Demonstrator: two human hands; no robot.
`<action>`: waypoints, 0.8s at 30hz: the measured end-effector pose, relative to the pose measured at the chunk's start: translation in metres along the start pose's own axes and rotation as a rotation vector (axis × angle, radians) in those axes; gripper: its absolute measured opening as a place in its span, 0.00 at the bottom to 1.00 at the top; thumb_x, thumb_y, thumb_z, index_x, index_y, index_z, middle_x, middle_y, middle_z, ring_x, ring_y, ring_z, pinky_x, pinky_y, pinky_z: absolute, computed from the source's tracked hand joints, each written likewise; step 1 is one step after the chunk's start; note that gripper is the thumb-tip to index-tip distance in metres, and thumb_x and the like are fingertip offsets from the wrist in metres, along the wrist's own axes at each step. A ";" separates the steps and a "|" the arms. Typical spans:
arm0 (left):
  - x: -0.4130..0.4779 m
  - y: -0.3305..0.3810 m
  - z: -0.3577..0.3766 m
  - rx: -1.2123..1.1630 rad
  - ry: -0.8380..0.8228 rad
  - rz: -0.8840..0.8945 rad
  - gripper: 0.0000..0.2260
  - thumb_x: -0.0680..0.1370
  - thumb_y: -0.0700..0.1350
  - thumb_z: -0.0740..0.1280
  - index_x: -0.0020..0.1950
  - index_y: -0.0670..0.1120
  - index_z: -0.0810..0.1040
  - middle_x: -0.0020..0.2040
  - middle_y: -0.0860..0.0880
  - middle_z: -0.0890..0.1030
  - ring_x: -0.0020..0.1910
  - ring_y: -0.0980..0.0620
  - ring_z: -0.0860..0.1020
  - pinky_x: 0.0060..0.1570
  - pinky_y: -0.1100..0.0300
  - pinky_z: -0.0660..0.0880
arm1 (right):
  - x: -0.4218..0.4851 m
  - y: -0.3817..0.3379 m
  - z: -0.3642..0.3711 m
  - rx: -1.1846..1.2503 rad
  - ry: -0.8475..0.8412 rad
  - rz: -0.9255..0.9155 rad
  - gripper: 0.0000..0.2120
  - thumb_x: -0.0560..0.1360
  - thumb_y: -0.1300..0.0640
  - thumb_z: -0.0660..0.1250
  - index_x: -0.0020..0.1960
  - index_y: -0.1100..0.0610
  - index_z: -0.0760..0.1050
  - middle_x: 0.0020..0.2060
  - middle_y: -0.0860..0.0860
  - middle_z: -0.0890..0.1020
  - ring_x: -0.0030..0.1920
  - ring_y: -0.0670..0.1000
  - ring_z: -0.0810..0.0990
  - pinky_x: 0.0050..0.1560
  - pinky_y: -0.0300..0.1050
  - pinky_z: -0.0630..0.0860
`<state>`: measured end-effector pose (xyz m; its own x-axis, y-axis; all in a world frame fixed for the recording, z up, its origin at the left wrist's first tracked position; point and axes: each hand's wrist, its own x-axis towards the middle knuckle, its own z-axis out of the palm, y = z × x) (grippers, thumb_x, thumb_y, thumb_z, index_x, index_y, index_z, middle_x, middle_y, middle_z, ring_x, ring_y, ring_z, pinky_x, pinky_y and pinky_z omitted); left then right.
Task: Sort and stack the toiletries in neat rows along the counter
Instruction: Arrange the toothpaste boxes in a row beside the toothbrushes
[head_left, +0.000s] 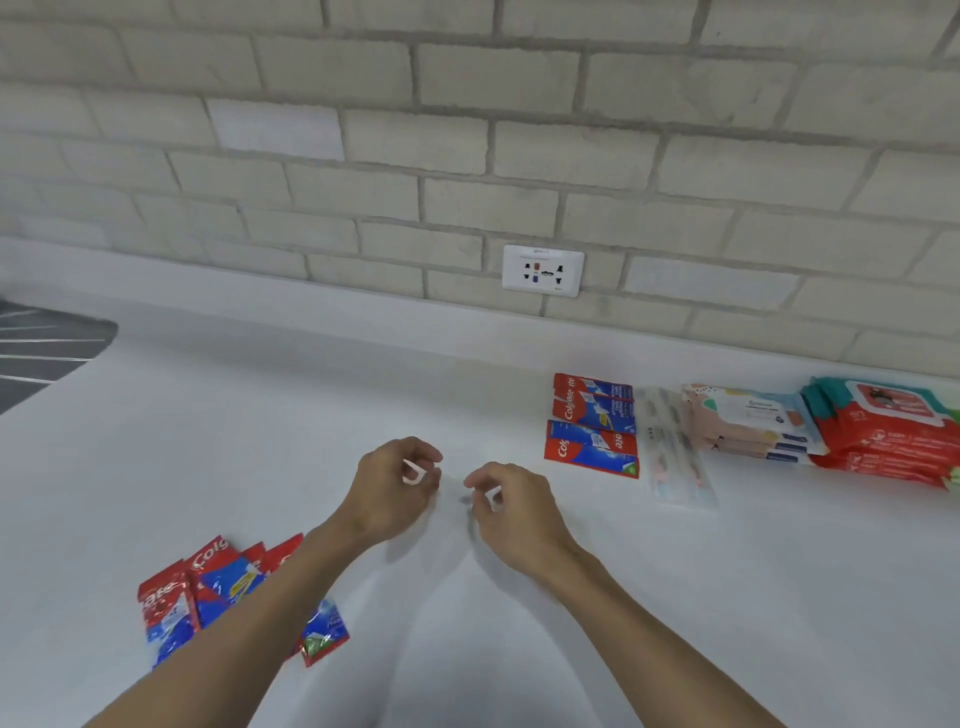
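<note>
My left hand (395, 483) and my right hand (511, 506) hover close together over the middle of the white counter (727, 597). Each pinches one end of a blurred, see-through packet (453, 500); its contents are too blurred to tell. Red and blue toothpaste sachets (592, 423) lie stacked in two neat groups to the right. Beside them lie clear toothbrush packets (672, 452), then a pink wet-wipes stack (748, 421) and a red wet-wipes stack (888, 431). A loose heap of toothpaste sachets (208, 592) lies at the lower left, partly hidden under my left forearm.
A white wall socket (543, 270) sits in the brick wall just above the counter's back edge. A dark ribbed surface (41, 348) begins at the far left of the counter.
</note>
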<state>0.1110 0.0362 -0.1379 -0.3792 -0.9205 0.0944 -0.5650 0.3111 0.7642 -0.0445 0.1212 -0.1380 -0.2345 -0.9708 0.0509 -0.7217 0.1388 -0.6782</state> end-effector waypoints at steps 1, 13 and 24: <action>-0.003 -0.006 -0.011 0.024 -0.012 -0.003 0.05 0.76 0.43 0.69 0.50 0.51 0.80 0.45 0.56 0.81 0.44 0.54 0.79 0.39 0.73 0.70 | -0.002 -0.008 0.007 0.020 -0.024 -0.002 0.10 0.78 0.58 0.65 0.58 0.50 0.80 0.54 0.46 0.82 0.53 0.46 0.78 0.59 0.40 0.76; -0.028 -0.091 -0.107 0.300 -0.269 -0.068 0.06 0.74 0.48 0.71 0.50 0.52 0.79 0.49 0.55 0.81 0.48 0.59 0.78 0.47 0.66 0.76 | -0.034 -0.083 0.087 -0.002 -0.316 0.000 0.19 0.73 0.45 0.71 0.61 0.49 0.75 0.52 0.46 0.80 0.51 0.45 0.76 0.48 0.39 0.75; -0.032 -0.105 -0.110 0.456 -0.400 -0.198 0.24 0.67 0.56 0.77 0.58 0.52 0.72 0.55 0.52 0.77 0.50 0.55 0.78 0.48 0.63 0.78 | -0.045 -0.099 0.107 -0.140 -0.355 0.023 0.29 0.69 0.47 0.76 0.66 0.51 0.71 0.60 0.50 0.74 0.60 0.48 0.74 0.57 0.43 0.75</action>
<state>0.2629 0.0071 -0.1506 -0.4304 -0.8386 -0.3338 -0.8740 0.2949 0.3863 0.1065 0.1299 -0.1516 -0.0285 -0.9711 -0.2370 -0.8068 0.1624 -0.5681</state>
